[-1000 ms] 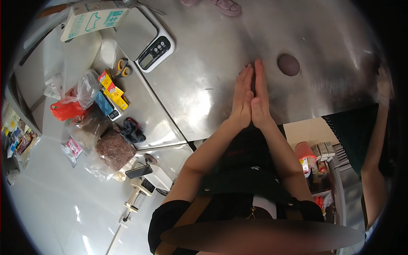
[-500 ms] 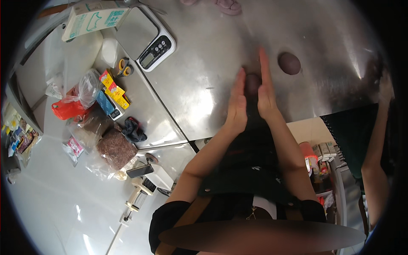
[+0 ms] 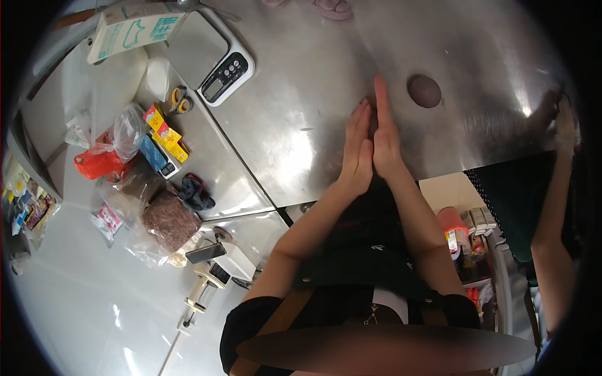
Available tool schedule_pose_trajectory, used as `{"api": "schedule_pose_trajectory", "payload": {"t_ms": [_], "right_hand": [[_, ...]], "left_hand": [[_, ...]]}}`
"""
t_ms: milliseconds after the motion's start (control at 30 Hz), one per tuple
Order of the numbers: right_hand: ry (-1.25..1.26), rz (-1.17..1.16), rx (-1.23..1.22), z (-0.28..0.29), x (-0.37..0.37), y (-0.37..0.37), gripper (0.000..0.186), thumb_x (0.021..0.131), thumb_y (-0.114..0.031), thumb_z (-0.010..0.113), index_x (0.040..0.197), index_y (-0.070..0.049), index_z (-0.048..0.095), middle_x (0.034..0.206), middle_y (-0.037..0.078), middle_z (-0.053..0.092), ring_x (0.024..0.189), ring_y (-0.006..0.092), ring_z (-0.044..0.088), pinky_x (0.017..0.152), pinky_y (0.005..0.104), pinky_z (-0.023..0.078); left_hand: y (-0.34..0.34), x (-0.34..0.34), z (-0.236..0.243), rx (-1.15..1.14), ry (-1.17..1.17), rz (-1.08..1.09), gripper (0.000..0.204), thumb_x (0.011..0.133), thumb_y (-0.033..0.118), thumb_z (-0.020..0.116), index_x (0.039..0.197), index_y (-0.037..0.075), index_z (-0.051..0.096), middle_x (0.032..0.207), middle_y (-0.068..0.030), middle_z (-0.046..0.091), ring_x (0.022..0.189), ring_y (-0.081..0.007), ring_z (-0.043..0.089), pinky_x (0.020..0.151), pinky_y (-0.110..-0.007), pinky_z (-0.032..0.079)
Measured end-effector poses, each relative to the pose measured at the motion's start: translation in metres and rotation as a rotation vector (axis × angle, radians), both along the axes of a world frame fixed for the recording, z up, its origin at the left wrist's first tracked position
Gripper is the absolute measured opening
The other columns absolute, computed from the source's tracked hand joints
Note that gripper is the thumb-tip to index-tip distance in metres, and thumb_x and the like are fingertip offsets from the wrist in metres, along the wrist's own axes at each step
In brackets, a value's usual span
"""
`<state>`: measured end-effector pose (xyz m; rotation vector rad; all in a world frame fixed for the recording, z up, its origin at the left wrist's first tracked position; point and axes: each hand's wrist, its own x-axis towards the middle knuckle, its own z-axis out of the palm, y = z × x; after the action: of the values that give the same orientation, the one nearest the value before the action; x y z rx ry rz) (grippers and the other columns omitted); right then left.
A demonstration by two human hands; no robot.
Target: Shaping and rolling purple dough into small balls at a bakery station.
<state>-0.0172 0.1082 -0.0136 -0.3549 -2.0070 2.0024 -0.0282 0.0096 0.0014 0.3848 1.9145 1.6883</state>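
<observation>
My left hand point(image 3: 359, 150) and my right hand point(image 3: 385, 138) stand on edge, palms facing, over the metal table point(image 3: 282, 81). Their fingers are stretched out flat and point away from me. Between the palms is a brownish-purple dough ball point(image 3: 374, 120), almost wholly hidden by the hands; only a dark sliver shows. To the right of my right hand, a second smooth dough ball point(image 3: 424, 91) of the same colour rests on the table, untouched. At the far edge of the view lie paler mauve dough pieces point(image 3: 332, 8), partly cut off.
Left of my hands stand a digital scale point(image 3: 229, 78), a carton point(image 3: 135, 31), scissors point(image 3: 180, 100), yellow packets point(image 3: 166, 133) and a bagged brown block point(image 3: 170, 219). At the right, another person's hand point(image 3: 566, 122) touches something dark on the table.
My palms have come closer together, and the dough ball between them is now mostly covered. The other person's hand at the right has shifted slightly.
</observation>
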Motion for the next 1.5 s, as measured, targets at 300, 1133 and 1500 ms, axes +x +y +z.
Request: {"api": "schedule_pose_trajectory", "payload": {"t_ms": [300, 1133, 1500], "right_hand": [[0.013, -0.003, 0.025, 0.008, 0.005, -0.007, 0.076, 0.097, -0.050, 0.026, 0.143, 0.009, 0.014, 0.151, 0.023, 0.015, 0.141, 0.0347, 0.015, 0.113, 0.0400, 0.013], [0.078, -0.042, 0.033, 0.003, -0.007, -0.004, 0.075, 0.097, -0.048, 0.026, 0.144, 0.008, 0.011, 0.151, 0.023, 0.014, 0.141, 0.0358, 0.013, 0.113, 0.0410, 0.012], [0.059, -0.033, 0.025, 0.002, -0.009, -0.004, 0.076, 0.096, -0.049, 0.025, 0.143, 0.009, 0.010, 0.151, 0.023, 0.013, 0.141, 0.0347, 0.012, 0.114, 0.0404, 0.011]], "left_hand": [[-0.001, -0.013, 0.007, -0.109, 0.098, -0.070, 0.060, 0.099, 0.038, 0.019, 0.145, -0.002, 0.019, 0.151, -0.0176, 0.020, 0.140, -0.0293, 0.019, 0.113, -0.037, 0.017], [0.005, -0.043, 0.014, 0.026, -0.130, 0.202, 0.058, 0.100, 0.038, 0.021, 0.143, -0.001, 0.024, 0.146, -0.0172, 0.031, 0.136, -0.0284, 0.028, 0.111, -0.036, 0.022], [0.002, -0.046, -0.005, -0.025, -0.024, -0.042, 0.061, 0.100, 0.037, 0.021, 0.144, -0.005, 0.018, 0.151, -0.0212, 0.017, 0.139, -0.0330, 0.018, 0.113, -0.040, 0.015]]}}
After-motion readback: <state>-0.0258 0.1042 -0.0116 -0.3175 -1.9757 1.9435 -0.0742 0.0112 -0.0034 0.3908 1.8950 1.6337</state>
